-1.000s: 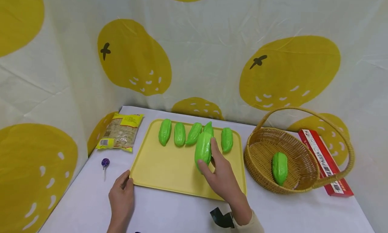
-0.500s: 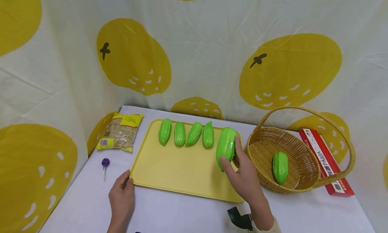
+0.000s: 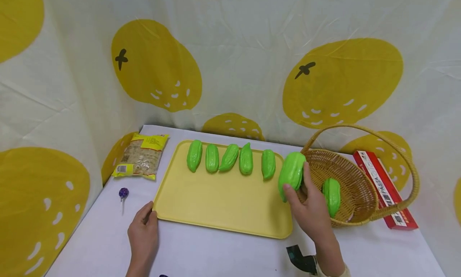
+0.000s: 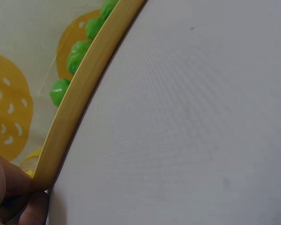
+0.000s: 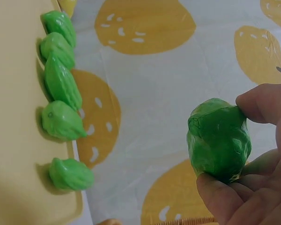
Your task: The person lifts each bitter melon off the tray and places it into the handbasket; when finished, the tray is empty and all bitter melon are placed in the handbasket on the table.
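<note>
In the head view my right hand [image 3: 313, 213] grips a glossy green, ridged bitter melon [image 3: 291, 171], held up between the tray's right end and the wicker basket [image 3: 336, 159]. The right wrist view shows thumb and fingers around this bitter melon [image 5: 218, 138], seen end-on. Another bitter melon [image 3: 332, 196] lies inside the basket, partly covered by my hand. Along the far side of the yellow tray [image 3: 216, 197] several more bitter melons [image 3: 246, 160] lie in a row. My left hand [image 3: 143, 233] pinches the tray's near left corner, also seen in the left wrist view.
A bag of grains [image 3: 142, 156] lies left of the tray, with a purple lollipop [image 3: 123, 193] nearer me. The basket's tall handle [image 3: 407, 161] arches over it. Behind its right side lies a red pasta box [image 3: 387, 191]. A patterned curtain [image 3: 245, 69] backs the table.
My right hand has carried the bitter melon rightward, from over the tray to the basket's left edge. The rightmost melon in the tray's row is uncovered again. My left hand has stayed at the tray corner.
</note>
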The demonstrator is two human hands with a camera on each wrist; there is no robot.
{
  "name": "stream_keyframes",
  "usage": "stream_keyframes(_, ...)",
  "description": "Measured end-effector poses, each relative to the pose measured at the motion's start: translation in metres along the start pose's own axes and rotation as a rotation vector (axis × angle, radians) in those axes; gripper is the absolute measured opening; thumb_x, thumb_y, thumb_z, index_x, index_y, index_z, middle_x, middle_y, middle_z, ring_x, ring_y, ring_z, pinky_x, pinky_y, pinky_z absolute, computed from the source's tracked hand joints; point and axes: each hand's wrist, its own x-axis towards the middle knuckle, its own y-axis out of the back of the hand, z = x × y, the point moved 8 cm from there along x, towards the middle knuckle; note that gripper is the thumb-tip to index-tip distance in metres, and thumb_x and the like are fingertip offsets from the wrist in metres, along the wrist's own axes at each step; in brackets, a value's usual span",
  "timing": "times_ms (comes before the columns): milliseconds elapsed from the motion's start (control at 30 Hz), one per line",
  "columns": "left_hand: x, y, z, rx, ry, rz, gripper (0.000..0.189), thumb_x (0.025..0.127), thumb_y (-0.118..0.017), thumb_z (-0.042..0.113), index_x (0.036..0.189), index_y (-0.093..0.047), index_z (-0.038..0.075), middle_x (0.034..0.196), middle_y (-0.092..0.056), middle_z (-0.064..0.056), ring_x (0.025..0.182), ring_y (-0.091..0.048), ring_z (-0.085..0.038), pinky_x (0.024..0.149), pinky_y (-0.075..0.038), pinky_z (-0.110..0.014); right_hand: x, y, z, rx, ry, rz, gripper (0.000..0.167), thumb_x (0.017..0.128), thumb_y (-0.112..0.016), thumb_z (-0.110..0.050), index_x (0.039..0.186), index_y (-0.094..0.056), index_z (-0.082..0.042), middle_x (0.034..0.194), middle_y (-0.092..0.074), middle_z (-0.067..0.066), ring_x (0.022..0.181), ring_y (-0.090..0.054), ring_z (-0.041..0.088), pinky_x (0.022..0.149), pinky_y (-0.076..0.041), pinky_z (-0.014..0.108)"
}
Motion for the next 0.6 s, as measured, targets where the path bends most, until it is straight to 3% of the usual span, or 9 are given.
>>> stream_keyframes(300,-0.001,0.002,0.003,-0.014,-0.024,0.006,0.039,0.101,-0.054,0.001,0.139,-0.059,-0.002,0.141,-0.061,-0.023,0.133,-0.058,-0.037,0.106,-0.051,-0.048,0.0,0.023,0.02,-0.065,-0.109,0.057,0.081,0.103,-0.061,-0.026,0.164,-0.009,-0.015,0.165,-0.027,0.023,0.145,-0.039,0.038,0.095,-0.029,-0.011)
stream_keyframes(467,-0.001,0.002,0.003,-0.01,-0.028,0.009,0.039,0.101,-0.054,0.001,0.139,-0.06,-0.003,0.14,-0.062,-0.022,0.133,-0.058,-0.036,0.105,-0.052,-0.045,-0.001,0.034,0.039,-0.108,-0.177,0.049,0.084,0.104,-0.059,-0.031,0.164,-0.003,-0.015,0.16,-0.033,0.031,0.139,-0.046,0.044,0.087,-0.03,-0.011)
stream_keyframes(600,-0.001,0.002,0.003,-0.01,-0.031,0.008,0.039,0.101,-0.054,0.001,0.139,-0.06,-0.002,0.14,-0.062,-0.022,0.132,-0.059,-0.036,0.104,-0.053,-0.04,-0.005,0.043,0.053,-0.187,-0.243,0.044,0.086,0.104,-0.057,-0.038,0.164,-0.001,-0.012,0.157,-0.036,0.034,0.138,-0.048,0.048,0.092,-0.038,-0.002)
